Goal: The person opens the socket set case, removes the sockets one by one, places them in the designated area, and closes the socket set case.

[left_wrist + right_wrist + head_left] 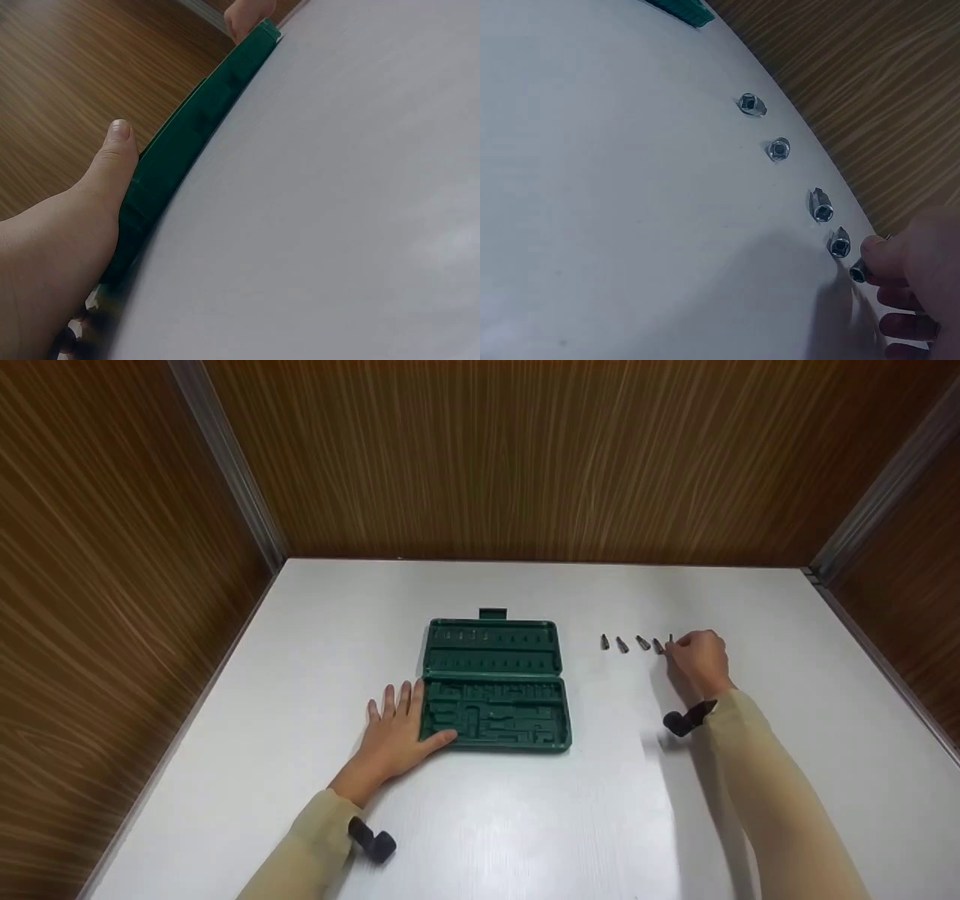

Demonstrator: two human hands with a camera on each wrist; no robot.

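Observation:
A green plastic tool case lies open in the middle of the white table, its moulded slots showing. My left hand rests flat on the table with its fingers straight against the case's left edge; the thumb touches the front corner. To the right lies a row of small metal bits. My right hand is at the row's right end and pinches one metal bit between thumb and fingers, low over the table.
Wood-grain walls close in the table at the back and on both sides. Black wrist cameras sit on each sleeve. Bare white tabletop spreads in front of the case and to the far right.

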